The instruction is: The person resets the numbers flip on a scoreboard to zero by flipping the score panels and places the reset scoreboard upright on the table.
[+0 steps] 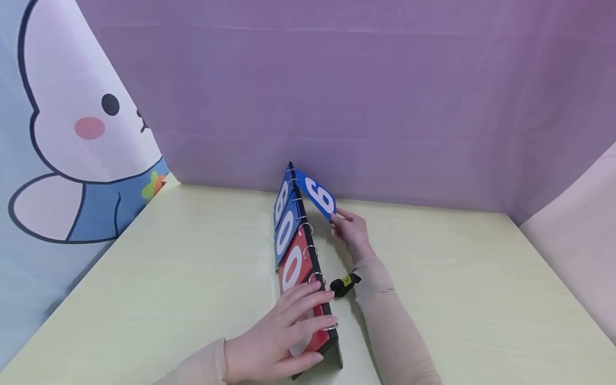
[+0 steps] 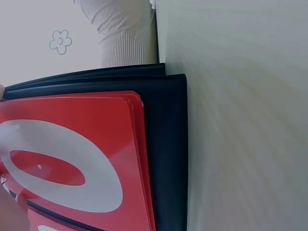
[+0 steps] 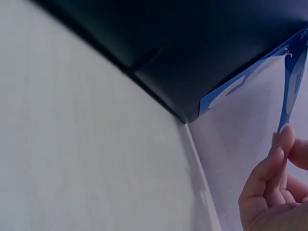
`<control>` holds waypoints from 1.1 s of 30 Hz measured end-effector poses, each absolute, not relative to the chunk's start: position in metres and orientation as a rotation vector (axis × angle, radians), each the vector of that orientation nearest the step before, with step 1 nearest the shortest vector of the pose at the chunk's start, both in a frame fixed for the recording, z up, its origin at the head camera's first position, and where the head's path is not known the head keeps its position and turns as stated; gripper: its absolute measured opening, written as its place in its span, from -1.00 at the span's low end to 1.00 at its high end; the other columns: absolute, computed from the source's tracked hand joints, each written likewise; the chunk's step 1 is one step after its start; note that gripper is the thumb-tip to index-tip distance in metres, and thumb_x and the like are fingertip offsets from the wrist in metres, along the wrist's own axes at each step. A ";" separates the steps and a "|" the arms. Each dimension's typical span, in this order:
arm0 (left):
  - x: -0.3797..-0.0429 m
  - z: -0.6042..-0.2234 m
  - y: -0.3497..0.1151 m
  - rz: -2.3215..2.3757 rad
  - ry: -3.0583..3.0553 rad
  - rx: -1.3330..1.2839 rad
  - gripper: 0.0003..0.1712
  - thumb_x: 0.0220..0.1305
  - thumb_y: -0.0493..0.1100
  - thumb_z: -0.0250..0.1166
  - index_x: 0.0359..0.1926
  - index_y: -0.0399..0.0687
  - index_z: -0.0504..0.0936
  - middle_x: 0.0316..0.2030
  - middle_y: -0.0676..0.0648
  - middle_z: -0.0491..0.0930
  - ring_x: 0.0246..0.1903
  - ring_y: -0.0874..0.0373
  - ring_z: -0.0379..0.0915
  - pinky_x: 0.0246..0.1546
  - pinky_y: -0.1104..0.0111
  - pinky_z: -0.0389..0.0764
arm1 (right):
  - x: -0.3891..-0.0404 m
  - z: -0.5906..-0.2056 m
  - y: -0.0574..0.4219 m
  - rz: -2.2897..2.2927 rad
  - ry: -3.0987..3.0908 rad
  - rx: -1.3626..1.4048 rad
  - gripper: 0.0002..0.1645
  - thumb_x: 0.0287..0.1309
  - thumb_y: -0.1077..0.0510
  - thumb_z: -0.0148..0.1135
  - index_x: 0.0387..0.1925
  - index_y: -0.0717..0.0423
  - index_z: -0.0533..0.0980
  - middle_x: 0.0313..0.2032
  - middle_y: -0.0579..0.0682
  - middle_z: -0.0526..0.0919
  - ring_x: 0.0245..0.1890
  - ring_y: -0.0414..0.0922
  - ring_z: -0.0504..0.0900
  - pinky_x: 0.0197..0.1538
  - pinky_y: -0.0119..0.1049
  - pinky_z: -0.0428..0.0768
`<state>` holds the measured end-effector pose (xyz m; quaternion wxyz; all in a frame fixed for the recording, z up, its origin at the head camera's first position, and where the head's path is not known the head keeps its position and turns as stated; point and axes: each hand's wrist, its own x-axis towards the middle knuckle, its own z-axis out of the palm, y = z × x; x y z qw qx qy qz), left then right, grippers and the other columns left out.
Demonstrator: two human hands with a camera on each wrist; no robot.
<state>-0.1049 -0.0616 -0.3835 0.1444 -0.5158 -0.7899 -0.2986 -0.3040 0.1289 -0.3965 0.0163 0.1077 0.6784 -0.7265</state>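
Note:
A tabletop flip scoreboard (image 1: 311,252) stands tent-like, its ringed top edge running away from me. My right hand (image 1: 353,232) pinches the lower corner of a blue number card (image 1: 308,190) marked 6, which is swung over to the right side and still hangs on its rings. The right wrist view also shows this card (image 3: 291,91) between thumb and fingers. At the near end, my left hand (image 1: 274,337) rests over the top edge with its fingers spread and fairly straight. Red cards (image 2: 110,115) marked 0 face left, with blue cards (image 1: 287,227) beyond them.
A pale wooden table (image 1: 481,278) carries the scoreboard. Behind it rises a purple cloth backdrop (image 1: 433,117), and a cartoon-printed cloth (image 1: 72,80) hangs at the left. A black wrist device (image 1: 343,286) sits beside the right sleeve.

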 end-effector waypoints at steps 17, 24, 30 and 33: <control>-0.101 -0.384 -0.062 -0.846 -2.234 -1.484 -0.39 0.30 0.06 0.12 0.32 0.14 0.17 0.38 -0.07 0.09 0.37 0.02 -0.08 0.18 0.02 0.35 | -0.300 -0.390 0.132 -2.619 1.670 0.380 -0.64 0.22 0.14 0.15 0.02 0.18 0.45 -0.56 -0.22 0.54 -0.43 -0.31 0.49 -0.19 -0.46 0.51; -0.102 -0.385 -0.061 -0.833 -2.193 -1.483 -0.40 0.30 0.06 0.13 0.30 0.11 0.19 0.35 -0.09 0.13 0.36 -0.01 -0.05 0.18 0.01 0.34 | -0.302 -0.393 0.129 -2.387 1.908 0.446 -0.54 0.10 0.22 0.25 0.06 0.29 0.48 -0.50 -0.12 0.54 -0.54 -0.31 0.48 -0.35 -0.51 0.56; -0.101 -0.384 -0.062 -0.850 -2.229 -1.482 -0.39 0.30 0.06 0.12 0.32 0.14 0.17 0.37 -0.07 0.10 0.37 0.02 -0.08 0.16 0.02 0.37 | -0.301 -0.391 0.124 -2.185 2.276 0.409 -0.52 0.05 0.23 0.30 0.04 0.30 0.51 -0.54 -0.04 0.58 -0.60 -0.28 0.55 -0.40 -0.44 0.60; -0.100 -0.384 -0.062 -0.851 -2.231 -1.484 -0.39 0.30 0.06 0.12 0.32 0.14 0.17 0.37 -0.07 0.10 0.37 0.02 -0.07 0.15 0.03 0.39 | -0.299 -0.389 0.123 -2.165 2.356 0.407 -0.54 0.05 0.24 0.30 0.02 0.33 0.51 -0.56 -0.02 0.59 -0.66 -0.31 0.54 -0.43 -0.43 0.61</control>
